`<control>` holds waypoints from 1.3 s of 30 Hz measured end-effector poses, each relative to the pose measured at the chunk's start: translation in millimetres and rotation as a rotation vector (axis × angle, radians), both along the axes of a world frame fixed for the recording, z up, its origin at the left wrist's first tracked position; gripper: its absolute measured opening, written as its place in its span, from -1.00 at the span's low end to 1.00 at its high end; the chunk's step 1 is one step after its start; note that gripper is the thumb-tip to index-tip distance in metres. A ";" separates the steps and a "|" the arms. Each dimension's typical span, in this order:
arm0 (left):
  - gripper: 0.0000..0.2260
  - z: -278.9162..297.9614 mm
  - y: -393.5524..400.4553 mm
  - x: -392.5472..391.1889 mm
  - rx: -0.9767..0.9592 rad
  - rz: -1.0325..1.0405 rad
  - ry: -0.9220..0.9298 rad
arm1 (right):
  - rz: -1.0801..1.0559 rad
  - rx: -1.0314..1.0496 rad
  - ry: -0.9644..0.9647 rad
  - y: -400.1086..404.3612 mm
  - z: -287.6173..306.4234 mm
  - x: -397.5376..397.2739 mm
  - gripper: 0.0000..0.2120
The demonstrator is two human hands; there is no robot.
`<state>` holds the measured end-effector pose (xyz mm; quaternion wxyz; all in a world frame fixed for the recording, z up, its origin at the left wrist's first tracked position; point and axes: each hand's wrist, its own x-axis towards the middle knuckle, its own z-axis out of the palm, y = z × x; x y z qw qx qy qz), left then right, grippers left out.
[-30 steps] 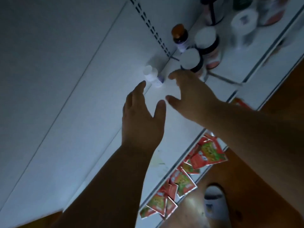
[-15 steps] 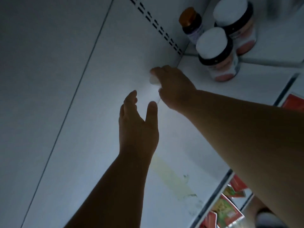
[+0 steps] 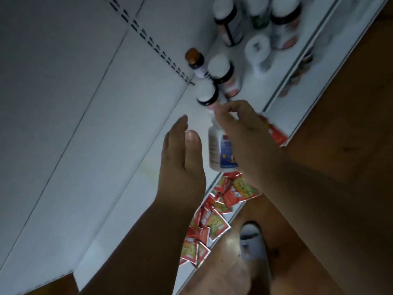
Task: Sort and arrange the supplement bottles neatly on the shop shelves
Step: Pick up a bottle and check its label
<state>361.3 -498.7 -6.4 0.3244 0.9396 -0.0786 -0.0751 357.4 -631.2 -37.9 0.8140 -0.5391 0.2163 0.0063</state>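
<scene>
My right hand [image 3: 244,141] grips a small white bottle [image 3: 220,150] with a blue label, lifted off the white shelf [image 3: 131,171] and held by its top. Beside it on the left, my left hand [image 3: 182,160] hovers flat with straight fingers, holding nothing. Further back on the shelf stand several supplement bottles: a white-capped one [image 3: 207,93] just beyond my right fingers, another white-capped one [image 3: 221,71] behind it, and a small brown-capped bottle [image 3: 194,60] against the back panel.
More bottles [image 3: 282,24] crowd the far right of the shelf, blurred. Red and green sachets [image 3: 214,213] lie on the lower shelf under my arms. A white back panel [image 3: 63,81] rises on the left. A white slipper [image 3: 253,241] stands on the wooden floor.
My right hand took hold of the small white bottle at the back panel and pulled it toward me, off the shelf. The left hand stayed open beside it. The view swung back.
</scene>
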 end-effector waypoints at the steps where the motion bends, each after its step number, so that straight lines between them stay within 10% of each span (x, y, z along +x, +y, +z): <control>1: -0.35 15.4 -15.1 -11.3 -0.026 0.001 0.021 | -0.017 0.098 0.046 -18.4 17.2 -6.4 -0.84; 6: -0.64 113.0 -98.8 -55.0 -0.161 -0.062 0.078 | 0.009 0.232 0.075 -97.9 118.5 -59.8 -0.71; 21: -0.36 274.4 -218.0 6.2 -0.228 -0.310 -0.137 | -0.014 -0.147 -0.081 -245.1 341.3 -9.4 -0.84; 29: -0.39 307.0 -249.6 89.9 -0.213 -0.310 -0.294 | 0.068 -0.534 -0.237 -283.8 382.9 79.7 -0.71; 39: -0.29 282.2 -304.4 175.7 0.256 0.080 -0.372 | 0.419 -0.934 -0.345 -339.2 362.3 248.7 -0.67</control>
